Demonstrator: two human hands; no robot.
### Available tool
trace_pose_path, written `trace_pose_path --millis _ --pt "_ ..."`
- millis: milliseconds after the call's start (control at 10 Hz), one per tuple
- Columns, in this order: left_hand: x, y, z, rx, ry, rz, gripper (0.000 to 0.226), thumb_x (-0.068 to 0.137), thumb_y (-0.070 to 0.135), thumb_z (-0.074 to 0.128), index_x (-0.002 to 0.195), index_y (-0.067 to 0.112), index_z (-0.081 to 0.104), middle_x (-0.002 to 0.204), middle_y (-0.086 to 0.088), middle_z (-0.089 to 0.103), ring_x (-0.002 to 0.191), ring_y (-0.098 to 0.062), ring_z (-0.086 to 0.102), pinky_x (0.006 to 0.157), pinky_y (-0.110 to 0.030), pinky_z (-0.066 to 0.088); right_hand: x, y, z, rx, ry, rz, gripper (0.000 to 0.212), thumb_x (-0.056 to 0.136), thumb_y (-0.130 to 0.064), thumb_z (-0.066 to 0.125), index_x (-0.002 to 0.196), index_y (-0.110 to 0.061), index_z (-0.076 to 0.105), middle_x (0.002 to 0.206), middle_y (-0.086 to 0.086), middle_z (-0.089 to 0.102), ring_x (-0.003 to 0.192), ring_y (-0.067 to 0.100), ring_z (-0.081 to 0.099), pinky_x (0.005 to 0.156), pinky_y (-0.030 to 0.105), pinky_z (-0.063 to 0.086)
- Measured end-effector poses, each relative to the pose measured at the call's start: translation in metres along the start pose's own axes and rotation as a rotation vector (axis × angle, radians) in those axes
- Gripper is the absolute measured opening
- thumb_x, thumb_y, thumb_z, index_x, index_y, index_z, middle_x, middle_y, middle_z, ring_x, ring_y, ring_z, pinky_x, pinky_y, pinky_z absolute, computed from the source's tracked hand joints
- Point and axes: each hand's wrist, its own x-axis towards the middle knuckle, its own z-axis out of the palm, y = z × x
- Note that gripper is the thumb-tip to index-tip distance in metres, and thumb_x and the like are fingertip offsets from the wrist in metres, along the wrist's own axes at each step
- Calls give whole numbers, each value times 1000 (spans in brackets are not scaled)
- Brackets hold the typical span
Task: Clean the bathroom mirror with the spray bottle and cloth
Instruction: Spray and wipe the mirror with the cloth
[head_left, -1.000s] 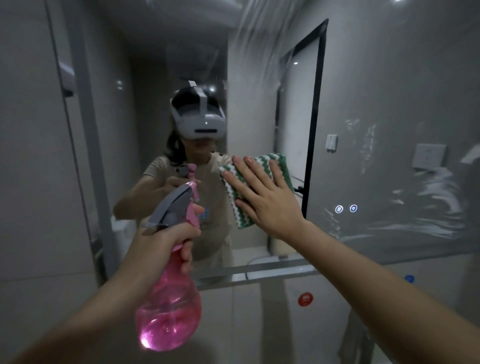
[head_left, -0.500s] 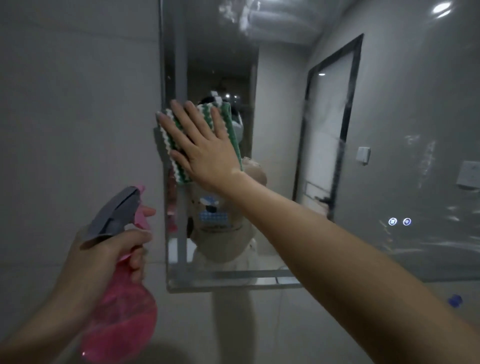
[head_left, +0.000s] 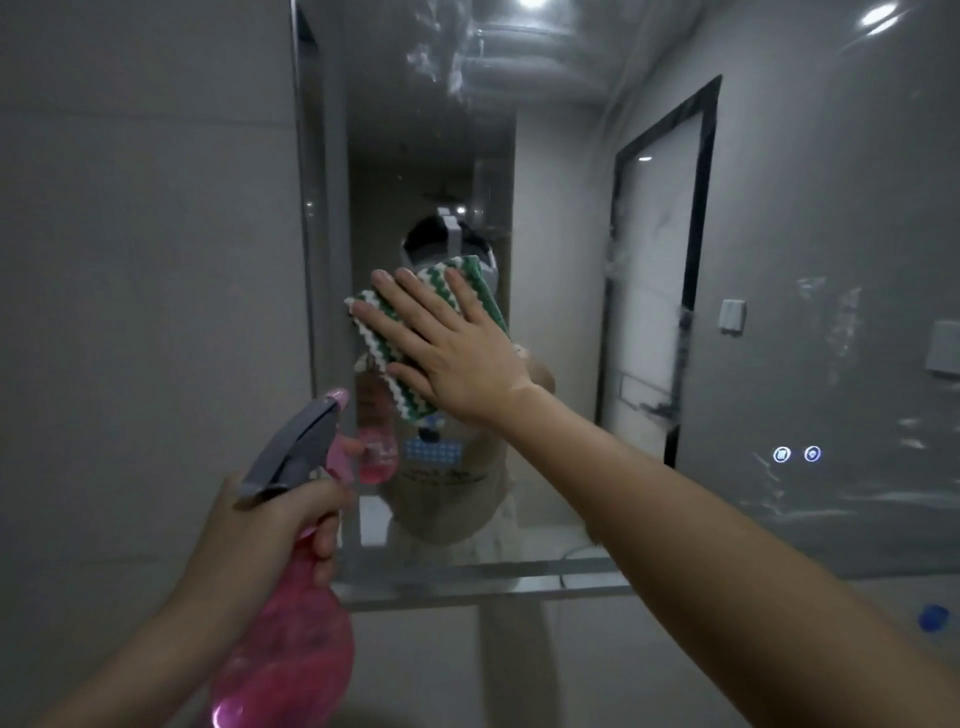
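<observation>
A: Cloth, green-and-white zigzag, is pinned flat against the bathroom mirror near its left edge by the right hand, fingers straight and spread. How should this wipe go?

B: I'd keep the whole palm pressing so the cloth doesn't bunch, and work in overlapping passes from that left edge toward the right, where I judge most of the work remains.

A: And the left hand?

B: It grips the neck of the pink spray bottle, fingers curled round it below the grey trigger head, held low and clear of the glass. Best kept there so the nozzle doesn't knock the mirror.

A: The surface itself?

B: Wet streaks and droplets show along the top and across the right side. Two small lit touch icons glow low on the right. Grey wall tiles sit left of the mirror, and a dark-framed door shows in reflection.
</observation>
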Motion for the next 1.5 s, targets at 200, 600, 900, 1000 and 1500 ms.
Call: trace_pose_path --millis 200,600,900,1000,1500 --pt "10 14 73 75 -14 70 33 71 26 74 76 5 49 58 -14 49 50 -27 50 57 -39 45 -61 54 12 6 155 35 54 99 -44 38 149 -25 32 156 5 28 145 23 24 117 50 16" --pt "-4 10 137 -48 -25 80 40 84 -3 57 47 10 49 42 -7 40 35 -18 38 37 -22 37 -143 93 25 -46 114 149 54 103 -44 33 152 -22 26 158 7 22 146 26 18 117 53 12" --pt "-18 19 106 -114 -3 122 49 78 -3 58 33 11 44 39 -11 35 31 -19 34 34 -18 31 -79 15 27 -30 100 -23 55 99 -43 32 150 -24 29 157 6 27 146 25 21 116 51 5" --pt "-21 28 82 -68 18 134 43 70 1 65 34 11 45 40 -13 36 34 -20 34 34 -20 32 -68 -1 26 -12 108 -16 54 99 -42 31 150 -24 30 157 6 26 146 24 20 117 51 5" --pt "3 208 120 93 70 460 24 83 -11 45 72 6 56 30 3 40 24 -8 33 34 -13 26 -26 127 -16 -66 162 87 56 99 -52 24 150 -30 28 156 3 30 143 25 28 114 51 16"
